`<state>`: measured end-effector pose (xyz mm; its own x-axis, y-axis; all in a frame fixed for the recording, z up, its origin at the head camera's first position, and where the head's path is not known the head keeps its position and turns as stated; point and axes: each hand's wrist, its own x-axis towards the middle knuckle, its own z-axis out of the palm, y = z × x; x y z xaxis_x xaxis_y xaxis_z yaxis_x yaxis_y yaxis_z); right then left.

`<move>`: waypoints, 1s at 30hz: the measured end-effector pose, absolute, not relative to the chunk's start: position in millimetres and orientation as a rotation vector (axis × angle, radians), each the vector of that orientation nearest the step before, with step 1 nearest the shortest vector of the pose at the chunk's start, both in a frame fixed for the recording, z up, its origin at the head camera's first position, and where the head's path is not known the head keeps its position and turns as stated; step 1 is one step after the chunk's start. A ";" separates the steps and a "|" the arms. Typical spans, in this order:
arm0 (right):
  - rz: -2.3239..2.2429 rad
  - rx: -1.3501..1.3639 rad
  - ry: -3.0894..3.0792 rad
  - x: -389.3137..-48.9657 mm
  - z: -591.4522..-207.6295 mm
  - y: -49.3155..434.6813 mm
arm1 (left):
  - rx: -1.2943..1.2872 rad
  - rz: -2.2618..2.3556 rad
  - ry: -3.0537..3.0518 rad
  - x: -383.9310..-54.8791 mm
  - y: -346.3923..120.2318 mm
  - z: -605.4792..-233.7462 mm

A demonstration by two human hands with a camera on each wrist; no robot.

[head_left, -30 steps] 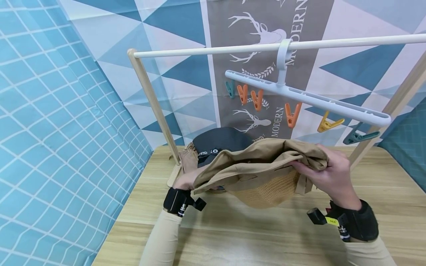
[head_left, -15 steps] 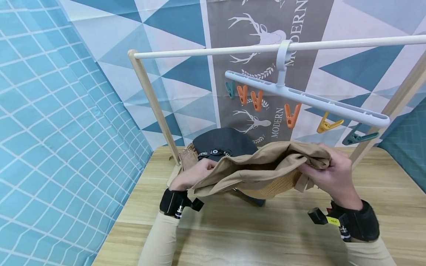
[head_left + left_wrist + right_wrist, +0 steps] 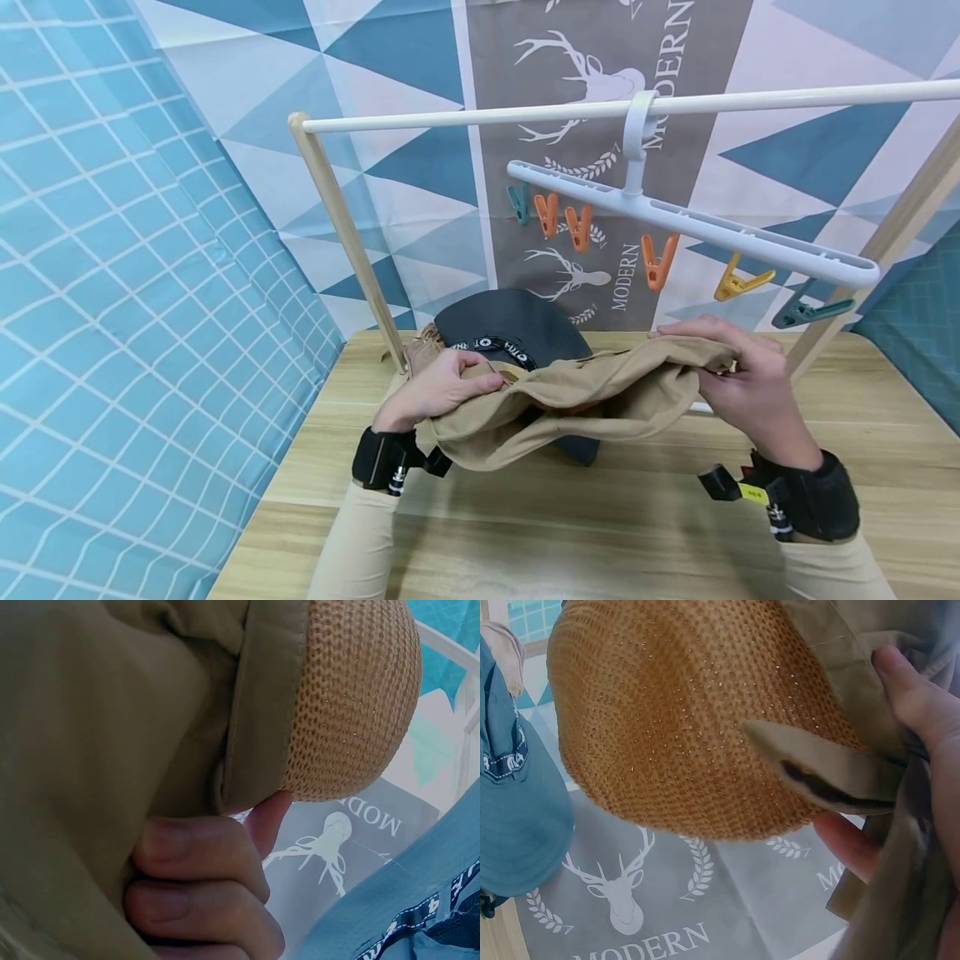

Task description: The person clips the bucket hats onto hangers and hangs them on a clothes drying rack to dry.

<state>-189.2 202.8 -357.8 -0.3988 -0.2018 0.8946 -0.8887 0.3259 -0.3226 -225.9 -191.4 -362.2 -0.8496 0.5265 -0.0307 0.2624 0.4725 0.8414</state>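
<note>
Both hands hold a khaki fabric sun hat (image 3: 600, 383) with a woven straw crown, tilted above the table. At its left side, my left hand (image 3: 442, 387) pinches the brim between thumb and fingers. My right hand (image 3: 750, 383) grips the folded cloth at the right end. In the left wrist view, curled fingers (image 3: 199, 862) press the khaki cloth beside the straw crown (image 3: 356, 697). The right wrist view shows the straw crown (image 3: 697, 720) hanging beyond the right thumb (image 3: 907, 690), with a loose fabric strap (image 3: 825, 765) across it.
Behind the held hat lies a dark blue-grey hat (image 3: 510, 321) with a lettered band, next to a tan cloth item (image 3: 422, 354). A wooden rack with a white rail (image 3: 465, 117) stands over the table (image 3: 570, 533). A pale blue hanger (image 3: 705, 221) with several coloured clips hangs there.
My left hand has come up and out from behind the brim onto its upper edge. The hat has turned, hiding its straw crown in the head view. The right hand's fingers have shifted their hold.
</note>
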 end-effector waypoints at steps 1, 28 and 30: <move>1.121 1.001 -1.801 -190.2 -357.1 203.3 | 0.693 1.303 2.454 -226.2 -191.9 -362.0; 1.089 0.997 -1.827 -198.5 -355.6 213.4 | 0.735 1.540 2.495 -221.3 -188.0 -357.8; 1.077 0.979 -1.861 -198.2 -355.8 215.7 | 0.764 1.520 2.502 -221.2 -188.1 -357.8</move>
<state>-198.2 215.7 -355.8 -0.4173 -0.2386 0.8769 -0.8792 0.3504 -0.3230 -221.2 -188.1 -357.8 -0.8663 0.4743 0.1569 0.3579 0.3701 0.8573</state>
